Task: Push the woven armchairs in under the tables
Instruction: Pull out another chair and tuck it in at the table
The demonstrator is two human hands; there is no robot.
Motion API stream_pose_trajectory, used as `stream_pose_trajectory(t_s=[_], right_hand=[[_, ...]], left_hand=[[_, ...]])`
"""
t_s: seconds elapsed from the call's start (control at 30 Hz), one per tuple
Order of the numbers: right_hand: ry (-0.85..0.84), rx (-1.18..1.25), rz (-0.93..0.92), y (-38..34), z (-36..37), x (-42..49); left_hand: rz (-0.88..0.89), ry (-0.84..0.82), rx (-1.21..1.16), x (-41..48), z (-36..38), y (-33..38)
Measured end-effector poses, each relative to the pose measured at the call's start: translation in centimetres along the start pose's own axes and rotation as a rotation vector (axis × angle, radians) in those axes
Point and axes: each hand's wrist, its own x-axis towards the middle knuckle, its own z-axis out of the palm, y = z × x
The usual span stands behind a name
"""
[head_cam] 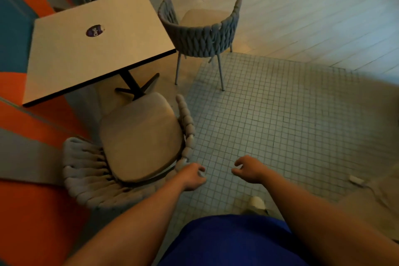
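A: So, quick rundown near to far pls?

B: Sure. Closest: left hand [192, 176] curled at the rear right corner of the near armchair [140, 138], right at the end of the woven rim [185, 123]. Gripping or just touching, can't tell, too blurry. Right hand [248, 169] just beside it over the tiled floor [291, 125], fingers loosely curled, holding nothing, clear of the chair.

A: And which way to shove?

B: Fwd and a bit left, prob. Seat front pointing up-frame at the table [97, 45], back-to-front axis roughly in line w/ the pedestal base [138, 89]. Nearly the whole seat out in the open, so not tucked yet imo. Left hand clearly nearer; would need to bring the right across to the rim. Pushing from that one corner only = risk of swinging it round.

A: Further out?

B: Second armchair [200, 34] by the table's right edge, woven back toward the camera, side-on to the table, also untucked.
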Motion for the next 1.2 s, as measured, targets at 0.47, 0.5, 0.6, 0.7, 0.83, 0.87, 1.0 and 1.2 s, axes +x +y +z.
stream_pose_trajectory(t_s=[0.47,0.5,0.6,0.7,0.83,0.87,1.0,1.2], right_hand=[[-0.04,-0.03,0.007,8.9,-17.0,6.5],[-0.046,-0.03,0.011,8.8,-17.7,7.4],[-0.052,-0.039,0.007,8.1,-20.5,10.8],[-0.029,-0.037,0.009,6.8,-24.3,15.0],[-0.003,-0.028,0.031,4.7,-29.7,20.7],[0.002,-0.029,0.031,3.9,-31.3,22.2],[0.024,0.006,0.018,1.1,-36.0,26.9],[0.0,0.012,-0.039,-3.0,-42.2,34.5]], left_hand=[[-0.029,0.016,-0.12,9.6,-1.4,16.6],[-0.028,0.022,-0.117,10.4,-2.0,17.1],[-0.023,0.034,-0.093,13.9,-4.7,18.5],[-0.022,0.046,-0.082,18.3,-8.4,19.8],[-0.027,0.043,-0.096,23.8,-14.4,21.6],[-0.03,0.039,-0.096,25.3,-16.4,22.1],[-0.02,0.028,-0.088,29.4,-22.9,23.9],[-0.073,0.034,-0.108,35.4,-31.0,26.3]])
